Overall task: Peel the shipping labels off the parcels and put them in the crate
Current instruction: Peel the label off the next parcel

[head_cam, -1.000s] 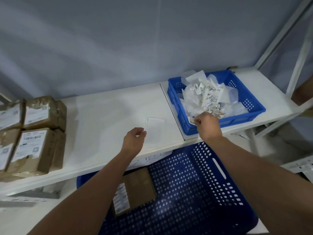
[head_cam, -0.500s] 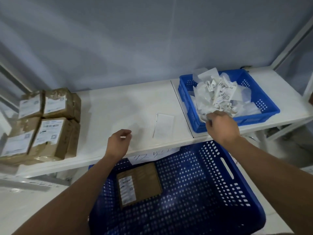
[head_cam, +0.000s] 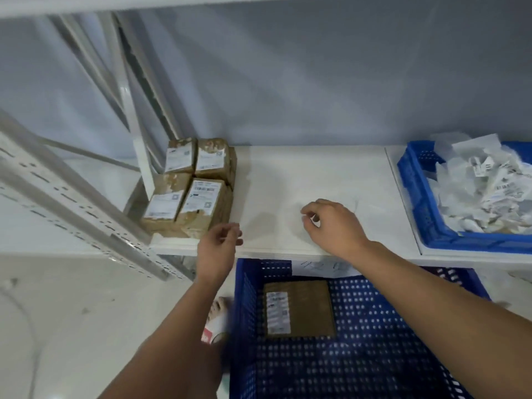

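Parcels [head_cam: 190, 191] are sitting stacked just left of the left hand [head_cam: 218, 249], which is hovering loosely curled and empty. The right hand [head_cam: 334, 226] is curling its fingertips over the shelf [head_cam: 288, 174]; whether it is pinching anything cannot be told. Right of it, the crate [head_cam: 411, 180] is holding peeled labels [head_cam: 483, 197].

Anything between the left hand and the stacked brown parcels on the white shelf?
Nothing visible: the left hand is just beside the brown labelled cardboard parcels, with only bare white shelf between.

head-worn camera looks forward and down, close over the shelf [head_cam: 288, 174].
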